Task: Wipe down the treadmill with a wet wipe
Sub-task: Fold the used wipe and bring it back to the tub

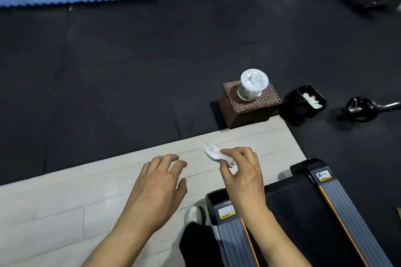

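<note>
Treadmill (303,212): lay below and to the right of both hands, its black belt between two ribbed grey side rails edged in orange; nothing touched it.
Head view, wet wipe (213,154): was a crumpled white wad pinched at the fingertips of the right hand (243,178), most of it sticking out to the left of the fingers, held in the air over the pale floorboards.
Right-hand fingers: thumb and forefinger closed on the wipe, the other fingers curled loosely beside them; the wrist sloped up from the lower right across the treadmill's near left corner.
Left hand (158,184): hung palm down, fingers relaxed and slightly spread, holding nothing, well to the left of the wipe.
Bin (301,102): a small black one with white wads inside stood beyond the right fingers, next to a woven box (249,108) bearing a white wipe canister (252,84).
Step, as I judged it: the wad looked used, so it was probably bound for the bin.
Doing it well: keep the pinch firm, carry the wad right over the bin's opening, then release, and take a fresh wipe for any unwiped rail.
</note>
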`<action>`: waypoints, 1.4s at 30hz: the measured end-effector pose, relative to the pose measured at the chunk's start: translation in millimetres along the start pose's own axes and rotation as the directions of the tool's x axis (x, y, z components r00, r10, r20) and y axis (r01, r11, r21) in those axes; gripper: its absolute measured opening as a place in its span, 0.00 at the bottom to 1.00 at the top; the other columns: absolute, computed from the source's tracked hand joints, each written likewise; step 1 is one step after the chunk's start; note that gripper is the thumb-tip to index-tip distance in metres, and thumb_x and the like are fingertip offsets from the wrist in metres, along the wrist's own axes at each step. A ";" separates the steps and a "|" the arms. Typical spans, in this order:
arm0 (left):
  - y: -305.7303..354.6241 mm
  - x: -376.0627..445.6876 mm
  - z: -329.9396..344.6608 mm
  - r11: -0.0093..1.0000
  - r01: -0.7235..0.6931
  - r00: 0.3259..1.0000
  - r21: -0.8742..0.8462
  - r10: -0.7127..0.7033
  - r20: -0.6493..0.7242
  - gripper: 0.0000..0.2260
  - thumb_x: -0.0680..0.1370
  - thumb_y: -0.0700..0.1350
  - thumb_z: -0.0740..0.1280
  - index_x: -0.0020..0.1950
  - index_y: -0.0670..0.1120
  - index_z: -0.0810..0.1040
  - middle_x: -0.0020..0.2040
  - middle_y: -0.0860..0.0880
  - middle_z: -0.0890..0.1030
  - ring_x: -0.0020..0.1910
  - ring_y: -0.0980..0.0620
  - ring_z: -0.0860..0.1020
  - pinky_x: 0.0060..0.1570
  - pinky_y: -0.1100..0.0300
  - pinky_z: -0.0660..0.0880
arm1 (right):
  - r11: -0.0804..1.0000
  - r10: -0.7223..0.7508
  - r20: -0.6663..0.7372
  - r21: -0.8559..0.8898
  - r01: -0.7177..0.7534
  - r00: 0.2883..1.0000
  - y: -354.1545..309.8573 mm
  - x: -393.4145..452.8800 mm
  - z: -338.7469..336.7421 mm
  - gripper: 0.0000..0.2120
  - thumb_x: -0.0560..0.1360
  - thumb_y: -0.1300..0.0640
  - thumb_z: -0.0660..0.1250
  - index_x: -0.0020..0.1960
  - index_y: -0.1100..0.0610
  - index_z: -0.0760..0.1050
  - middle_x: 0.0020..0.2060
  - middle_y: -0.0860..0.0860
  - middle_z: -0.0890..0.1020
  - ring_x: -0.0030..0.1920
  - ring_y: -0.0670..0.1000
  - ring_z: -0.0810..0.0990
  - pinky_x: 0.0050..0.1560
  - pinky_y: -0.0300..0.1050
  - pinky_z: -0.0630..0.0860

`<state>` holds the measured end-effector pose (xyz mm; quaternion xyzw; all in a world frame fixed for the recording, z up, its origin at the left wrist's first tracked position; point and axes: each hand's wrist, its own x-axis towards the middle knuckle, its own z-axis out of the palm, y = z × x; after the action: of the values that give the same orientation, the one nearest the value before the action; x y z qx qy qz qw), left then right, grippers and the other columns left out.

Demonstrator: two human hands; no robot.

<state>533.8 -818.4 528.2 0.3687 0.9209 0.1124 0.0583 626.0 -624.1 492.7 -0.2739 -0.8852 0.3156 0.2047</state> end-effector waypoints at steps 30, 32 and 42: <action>182.7 543.5 -42.3 0.678 -0.732 0.678 -0.069 0.734 0.025 0.16 0.75 0.55 0.58 0.54 0.52 0.82 0.51 0.55 0.80 0.50 0.47 0.80 0.52 0.50 0.78 | 0.864 0.443 -0.495 0.013 -0.504 0.747 136.0 372.2 -153.9 0.09 0.76 0.57 0.71 0.54 0.46 0.81 0.47 0.39 0.74 0.50 0.43 0.73 0.47 0.32 0.68; 199.8 578.0 -33.5 0.642 -0.763 0.641 -0.073 0.766 0.042 0.15 0.75 0.54 0.58 0.52 0.52 0.82 0.50 0.54 0.80 0.49 0.46 0.80 0.50 0.50 0.78 | 0.843 0.486 -0.494 0.046 -0.536 0.721 150.7 386.5 -158.6 0.09 0.77 0.57 0.71 0.54 0.46 0.81 0.48 0.39 0.74 0.49 0.43 0.75 0.45 0.32 0.69; 294.7 683.2 25.9 0.517 -0.842 0.502 -0.154 0.855 0.129 0.15 0.75 0.55 0.59 0.51 0.53 0.82 0.48 0.56 0.80 0.46 0.50 0.80 0.49 0.53 0.79 | 0.707 0.670 -0.507 0.213 -0.674 0.542 252.1 431.4 -165.9 0.15 0.74 0.64 0.70 0.56 0.49 0.79 0.49 0.42 0.75 0.46 0.46 0.77 0.44 0.38 0.74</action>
<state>242.2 -134.1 560.1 0.7791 0.6072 0.1238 0.0953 473.9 -121.1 524.3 -0.6706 -0.6150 0.2733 0.3119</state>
